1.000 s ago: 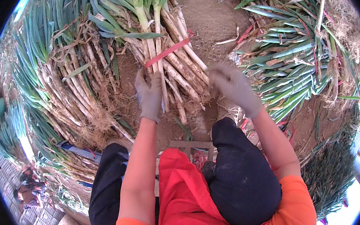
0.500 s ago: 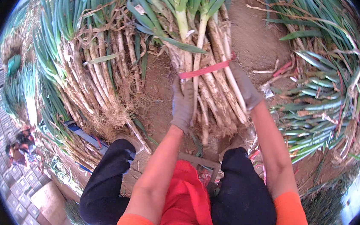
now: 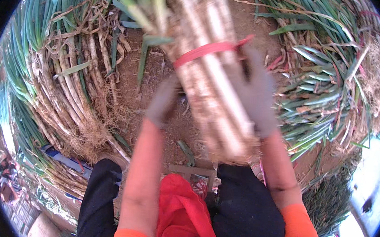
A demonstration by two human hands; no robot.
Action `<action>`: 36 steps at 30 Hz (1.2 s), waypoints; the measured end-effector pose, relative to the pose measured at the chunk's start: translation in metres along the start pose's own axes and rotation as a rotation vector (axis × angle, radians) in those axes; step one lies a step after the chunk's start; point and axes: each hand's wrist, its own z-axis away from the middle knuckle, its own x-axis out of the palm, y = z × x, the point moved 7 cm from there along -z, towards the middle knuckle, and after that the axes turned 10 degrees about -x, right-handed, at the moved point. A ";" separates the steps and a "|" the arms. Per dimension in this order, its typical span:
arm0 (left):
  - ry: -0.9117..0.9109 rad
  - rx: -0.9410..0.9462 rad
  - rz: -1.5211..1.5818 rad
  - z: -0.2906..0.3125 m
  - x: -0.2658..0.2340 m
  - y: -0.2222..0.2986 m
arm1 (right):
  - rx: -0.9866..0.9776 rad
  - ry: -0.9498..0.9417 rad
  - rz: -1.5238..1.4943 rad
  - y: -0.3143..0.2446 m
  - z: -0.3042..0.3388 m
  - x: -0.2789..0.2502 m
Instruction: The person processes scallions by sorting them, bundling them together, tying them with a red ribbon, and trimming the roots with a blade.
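Note:
A bundle of green onions (image 3: 210, 88) with thick, soil-stained white stalks is up off the ground in front of me. A red band (image 3: 204, 54) goes round its stalks, and its root ends point toward my right knee. Gloved in grey, my right hand (image 3: 259, 99) presses against the bundle's right side below the band, smeared by motion. My left hand (image 3: 162, 100), also gloved and blurred, is at the bundle's left edge; its fingers are hidden. The bundle's leafy tops run out of view at the upper edge.
A large heap of green onions (image 3: 62, 80) with roots toward me lies on the left. More onions (image 3: 318, 93) are piled on the right, some with red bands. Loose leaves (image 3: 186, 153) lie on the brown soil between my knees and the bundle.
The tied bundle has come up toward me, and its root ends have swung nearer my right knee. My left hand has left the front of the stalks for the left edge.

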 end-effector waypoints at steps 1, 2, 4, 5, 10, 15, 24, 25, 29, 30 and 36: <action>0.278 0.001 -0.013 0.010 -0.034 0.000 | -0.060 -0.004 0.056 -0.022 0.010 0.015; 0.458 0.172 -0.222 0.021 -0.081 0.005 | -0.091 -0.111 0.099 -0.026 0.026 0.048; 0.622 0.289 -0.109 0.067 -0.114 0.008 | -0.124 -0.244 0.199 -0.018 0.064 0.104; 0.708 0.369 -0.068 0.092 -0.115 0.005 | -0.216 -0.251 0.155 -0.033 0.077 0.118; 0.930 0.587 -0.520 0.131 -0.075 -0.024 | -0.281 -0.160 -0.269 -0.060 0.089 0.151; 1.139 0.650 -0.904 0.115 -0.094 -0.047 | -0.015 -0.161 -0.273 -0.034 0.091 0.117; 1.148 0.636 -0.894 0.099 -0.107 -0.054 | 0.125 -0.542 -0.010 -0.001 0.105 0.132; 1.125 0.625 -0.874 0.100 -0.106 -0.053 | 0.099 -0.527 -0.058 0.000 0.102 0.129; 1.175 0.702 -0.842 0.122 -0.086 -0.041 | 0.403 -0.636 -0.604 0.003 0.108 0.123; 1.194 0.787 -0.868 0.130 -0.076 -0.036 | 0.578 -0.687 -0.822 -0.003 0.114 0.121; 1.101 0.790 -1.145 0.136 0.003 -0.004 | 0.569 -0.580 -0.887 -0.004 0.108 0.107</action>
